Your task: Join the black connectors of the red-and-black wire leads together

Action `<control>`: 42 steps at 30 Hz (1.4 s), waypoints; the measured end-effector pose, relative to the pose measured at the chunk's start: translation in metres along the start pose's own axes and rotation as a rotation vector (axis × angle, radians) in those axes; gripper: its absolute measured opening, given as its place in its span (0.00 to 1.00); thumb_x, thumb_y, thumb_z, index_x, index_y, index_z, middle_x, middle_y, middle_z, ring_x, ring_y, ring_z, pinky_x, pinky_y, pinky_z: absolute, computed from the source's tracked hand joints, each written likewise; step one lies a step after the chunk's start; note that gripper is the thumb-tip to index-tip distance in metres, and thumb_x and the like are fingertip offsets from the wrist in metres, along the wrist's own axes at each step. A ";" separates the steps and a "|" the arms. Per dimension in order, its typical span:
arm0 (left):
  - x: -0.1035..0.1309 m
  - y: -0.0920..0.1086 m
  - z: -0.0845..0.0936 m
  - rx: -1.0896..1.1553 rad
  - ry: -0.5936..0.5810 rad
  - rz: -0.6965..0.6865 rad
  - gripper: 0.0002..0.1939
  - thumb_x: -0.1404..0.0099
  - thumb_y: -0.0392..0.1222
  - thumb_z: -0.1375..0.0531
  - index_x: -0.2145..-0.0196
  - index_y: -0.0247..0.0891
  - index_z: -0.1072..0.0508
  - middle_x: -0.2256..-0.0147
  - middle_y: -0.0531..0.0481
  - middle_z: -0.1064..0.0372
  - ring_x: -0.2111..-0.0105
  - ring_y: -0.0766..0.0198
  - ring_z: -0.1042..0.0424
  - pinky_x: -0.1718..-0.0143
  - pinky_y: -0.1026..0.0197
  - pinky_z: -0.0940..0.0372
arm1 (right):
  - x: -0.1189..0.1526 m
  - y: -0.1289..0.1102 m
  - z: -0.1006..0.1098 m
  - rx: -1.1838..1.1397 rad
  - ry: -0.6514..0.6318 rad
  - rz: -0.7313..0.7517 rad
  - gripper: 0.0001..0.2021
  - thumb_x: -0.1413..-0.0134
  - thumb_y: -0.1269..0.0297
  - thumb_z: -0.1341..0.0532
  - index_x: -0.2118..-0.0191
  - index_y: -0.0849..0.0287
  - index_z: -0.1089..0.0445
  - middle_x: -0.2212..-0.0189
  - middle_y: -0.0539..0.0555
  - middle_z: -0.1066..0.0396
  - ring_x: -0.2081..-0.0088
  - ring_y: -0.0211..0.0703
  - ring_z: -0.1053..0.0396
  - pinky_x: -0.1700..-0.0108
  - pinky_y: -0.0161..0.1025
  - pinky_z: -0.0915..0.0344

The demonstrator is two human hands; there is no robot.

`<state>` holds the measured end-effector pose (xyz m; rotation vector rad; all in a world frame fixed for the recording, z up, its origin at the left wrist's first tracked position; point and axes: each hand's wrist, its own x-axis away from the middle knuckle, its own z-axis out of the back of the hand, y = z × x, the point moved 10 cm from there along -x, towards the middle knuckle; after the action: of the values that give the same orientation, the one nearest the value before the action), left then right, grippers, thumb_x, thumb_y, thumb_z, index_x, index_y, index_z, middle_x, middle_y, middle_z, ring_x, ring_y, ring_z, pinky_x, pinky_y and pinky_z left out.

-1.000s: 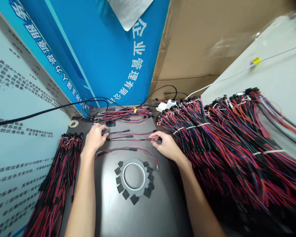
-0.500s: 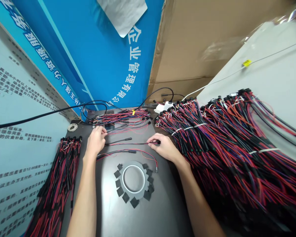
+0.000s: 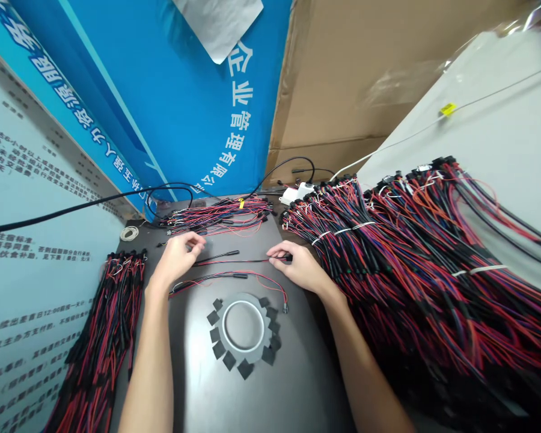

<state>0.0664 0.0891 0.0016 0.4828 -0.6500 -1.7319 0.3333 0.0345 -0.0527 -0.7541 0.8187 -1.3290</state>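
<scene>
My left hand (image 3: 178,257) hovers over the dark tabletop, fingers loosely curled with nothing visible between them. Below its fingertips starts a thin cable (image 3: 219,257) with a black plug end; the hand hides its left part. My right hand (image 3: 295,264) has thumb and fingers pinched on a red-and-black wire lead (image 3: 252,261), whose black end shows behind the fingers. Nearer to me lies another cable (image 3: 225,275) with a black plug and a red wire loop ending in a small connector (image 3: 285,308). Beyond my left hand rests a bundle of red and black wires (image 3: 220,213).
A silver ring (image 3: 243,326) with black squares stuck around it sits on the tabletop (image 3: 234,397). Large tied wire harness bundles (image 3: 415,258) fill the right side. Another bundle (image 3: 117,313) hangs at the left. Blue and brown boards (image 3: 324,78) stand behind; a black cable (image 3: 72,208) crosses at left.
My left hand has moved slightly toward me and to the right, loosening its fingers. The dark lead beside it now lies back against the far bundle. My right hand has barely moved.
</scene>
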 end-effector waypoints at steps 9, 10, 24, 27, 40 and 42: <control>0.019 -0.012 -0.037 -0.198 -0.466 0.204 0.07 0.56 0.38 0.33 0.76 0.38 0.26 0.77 0.52 0.27 0.73 0.60 0.28 0.71 0.62 0.38 | 0.014 -0.022 -0.028 -0.178 -0.355 -0.042 0.18 0.58 0.56 0.29 0.62 0.63 0.25 0.69 0.52 0.27 0.70 0.34 0.33 0.68 0.32 0.37; 0.017 -0.012 -0.037 -0.206 -0.456 0.195 0.05 0.55 0.38 0.34 0.77 0.38 0.26 0.78 0.52 0.28 0.74 0.61 0.29 0.71 0.62 0.38 | 0.016 -0.021 -0.031 -0.157 -0.376 -0.043 0.18 0.60 0.58 0.28 0.62 0.62 0.24 0.70 0.52 0.27 0.70 0.34 0.34 0.68 0.32 0.37; -0.007 -0.009 -0.028 -0.186 -0.064 -0.019 0.06 0.40 0.42 0.39 0.72 0.38 0.25 0.74 0.49 0.27 0.72 0.62 0.32 0.69 0.61 0.40 | -0.003 -0.002 0.006 0.055 0.130 0.014 0.15 0.37 0.57 0.47 0.58 0.58 0.25 0.61 0.57 0.25 0.62 0.41 0.28 0.61 0.37 0.33; -0.007 -0.008 -0.028 -0.201 -0.098 -0.037 0.07 0.40 0.42 0.39 0.72 0.38 0.24 0.74 0.49 0.27 0.72 0.61 0.31 0.68 0.61 0.40 | -0.002 0.006 0.007 -0.044 0.104 -0.028 0.19 0.36 0.53 0.48 0.55 0.59 0.27 0.61 0.57 0.25 0.63 0.41 0.28 0.61 0.37 0.32; 0.005 -0.033 -0.015 -0.138 -0.278 0.167 0.04 0.54 0.37 0.35 0.76 0.39 0.25 0.79 0.52 0.28 0.75 0.62 0.29 0.70 0.62 0.36 | 0.002 0.015 0.001 -0.175 -0.040 -0.030 0.26 0.59 0.69 0.34 0.49 0.59 0.31 0.65 0.51 0.30 0.69 0.33 0.34 0.64 0.33 0.31; 0.007 -0.034 -0.017 -0.132 -0.287 0.180 0.05 0.55 0.36 0.36 0.76 0.39 0.27 0.80 0.53 0.28 0.76 0.62 0.29 0.71 0.62 0.37 | 0.000 0.016 0.004 -0.284 -0.010 -0.055 0.24 0.58 0.66 0.35 0.50 0.59 0.31 0.65 0.53 0.29 0.70 0.32 0.34 0.66 0.33 0.31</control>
<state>0.0502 0.0858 -0.0335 0.0799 -0.7522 -1.6732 0.3446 0.0356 -0.0641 -1.0109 0.9977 -1.2707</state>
